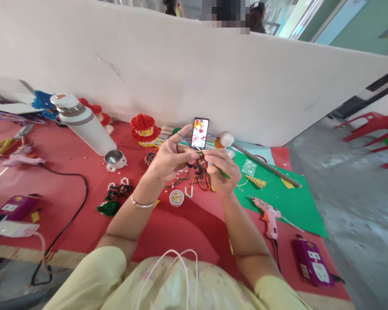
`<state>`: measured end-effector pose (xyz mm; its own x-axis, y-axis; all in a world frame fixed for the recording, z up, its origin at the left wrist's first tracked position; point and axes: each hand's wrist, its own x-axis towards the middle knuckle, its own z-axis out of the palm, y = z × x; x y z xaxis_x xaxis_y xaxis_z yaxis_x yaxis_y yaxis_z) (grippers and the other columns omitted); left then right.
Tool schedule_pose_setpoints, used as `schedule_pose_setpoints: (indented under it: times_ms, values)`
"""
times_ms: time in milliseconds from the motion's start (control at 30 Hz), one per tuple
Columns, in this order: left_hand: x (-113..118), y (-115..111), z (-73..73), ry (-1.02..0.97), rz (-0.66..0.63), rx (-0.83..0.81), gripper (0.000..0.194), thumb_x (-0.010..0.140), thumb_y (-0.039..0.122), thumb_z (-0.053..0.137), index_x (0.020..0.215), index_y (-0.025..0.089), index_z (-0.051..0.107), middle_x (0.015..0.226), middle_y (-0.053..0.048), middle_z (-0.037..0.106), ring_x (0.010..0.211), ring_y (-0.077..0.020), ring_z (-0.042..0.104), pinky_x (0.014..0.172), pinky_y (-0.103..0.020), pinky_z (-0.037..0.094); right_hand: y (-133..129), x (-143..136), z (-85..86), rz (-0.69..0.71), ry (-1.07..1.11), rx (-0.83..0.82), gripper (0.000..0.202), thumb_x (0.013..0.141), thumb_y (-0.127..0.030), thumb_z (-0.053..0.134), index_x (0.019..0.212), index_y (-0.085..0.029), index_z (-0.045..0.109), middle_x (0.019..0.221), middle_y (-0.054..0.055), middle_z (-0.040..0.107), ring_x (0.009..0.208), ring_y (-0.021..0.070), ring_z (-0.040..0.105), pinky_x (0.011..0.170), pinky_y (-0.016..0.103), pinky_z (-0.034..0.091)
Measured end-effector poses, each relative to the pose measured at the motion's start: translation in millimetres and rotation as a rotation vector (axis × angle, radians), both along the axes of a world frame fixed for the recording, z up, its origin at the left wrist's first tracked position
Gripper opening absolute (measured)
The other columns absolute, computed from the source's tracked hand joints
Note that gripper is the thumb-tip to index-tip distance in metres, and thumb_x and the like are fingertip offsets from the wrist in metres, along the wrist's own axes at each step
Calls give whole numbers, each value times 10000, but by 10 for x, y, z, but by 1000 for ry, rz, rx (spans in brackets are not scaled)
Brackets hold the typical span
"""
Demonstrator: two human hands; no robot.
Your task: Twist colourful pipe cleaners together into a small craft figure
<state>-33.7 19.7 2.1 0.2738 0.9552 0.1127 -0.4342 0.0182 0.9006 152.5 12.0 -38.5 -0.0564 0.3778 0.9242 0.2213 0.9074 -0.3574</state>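
Observation:
Both my hands meet above the red-covered table, just in front of a lit phone (pixel 199 132) that leans on the white partition. My left hand (pixel 173 158) pinches the top of a dark, multicoloured yarn piece (pixel 198 168), its index finger raised. Against the same piece, my right hand (pixel 224 168) is closed around a thin green-handled tool (pixel 224 173) whose metal tip shows near the left fingertips. The yarn piece hangs between the hands, partly hidden by the fingers. Below them lie a small round lidded tub (pixel 176 198) and a bent white stick (pixel 189 192).
A white bottle (pixel 87 127) and steel-lined cup (pixel 114 159) stand left, near red yarn crafts (pixel 144 129). Right, a pink glue gun (pixel 269 215) overlaps green paper (pixel 297 206), with a purple power strip (pixel 312 262) nearby. Another glue gun (pixel 24 157) and its cord lie far left.

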Motion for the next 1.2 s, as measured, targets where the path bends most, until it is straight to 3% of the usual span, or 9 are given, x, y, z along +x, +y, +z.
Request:
schedule_pose_setpoints:
  times_ms: [167,300,467,567,667,700,800,867,1200]
  values:
    - [-68,19,25,9,-19,6,1104,641,256,1008,1637,279,532,739,-5,785,423,-56,419,376,-225,231,37,71,71,119,59,-109,256,997,-472,719,1227,-395,803,1146,21,860,1016,260,815,897,489,659]
    - [11,-16,1,110,75,71,1152,636,190,980,1672,212,478,729,-15,785,526,-108,579,449,-219,372,62,140,120,164,-71,-160,219,1018,-467,693,1171,-372,817,1097,18,870,980,244,820,893,471,662]
    - [274,-159,-36,121,477,186,1017,766,165,891,1685,224,459,809,-21,810,626,-120,630,536,-220,472,-19,41,68,-283,-196,27,290,989,-313,758,1276,-349,773,1185,48,846,1086,242,783,942,445,655]
    - [283,-177,-28,-91,292,70,1050,735,225,939,1675,256,473,787,5,794,523,-79,550,468,-201,417,-49,-27,-4,-370,-139,190,370,988,-325,759,1353,-381,736,1223,40,835,1102,240,779,935,437,660]
    - [101,-80,-2,-105,-154,-138,1007,683,256,988,1602,218,578,624,58,690,358,-8,261,347,-201,161,-19,34,17,-160,-88,144,338,995,-433,728,1332,-404,754,1165,21,857,1054,248,801,900,457,673]
    - [28,-40,7,-87,-223,-167,992,675,243,994,1584,217,599,608,60,677,356,-2,235,349,-203,126,-5,79,48,-55,-88,70,322,998,-462,714,1312,-409,766,1163,18,862,1047,251,809,902,468,677]
    - [-124,41,24,-27,-230,-138,996,652,200,1003,1569,230,616,623,36,705,376,-14,306,368,-207,143,17,230,167,221,-114,-168,280,1002,-475,712,1259,-404,798,1198,13,866,1065,245,826,944,472,682]
    - [-150,51,24,22,-172,-91,1018,642,185,1002,1578,235,605,668,8,747,399,-29,374,382,-213,179,8,307,234,298,-130,-252,253,999,-449,731,1230,-390,814,1211,13,866,1091,236,829,966,454,683]
    - [-159,64,-8,140,-98,13,900,677,185,951,1523,224,647,704,-6,743,452,-56,445,415,-247,197,-91,442,327,335,-218,-418,226,1038,-414,676,1199,-336,814,1283,25,848,1210,234,806,1075,454,655]
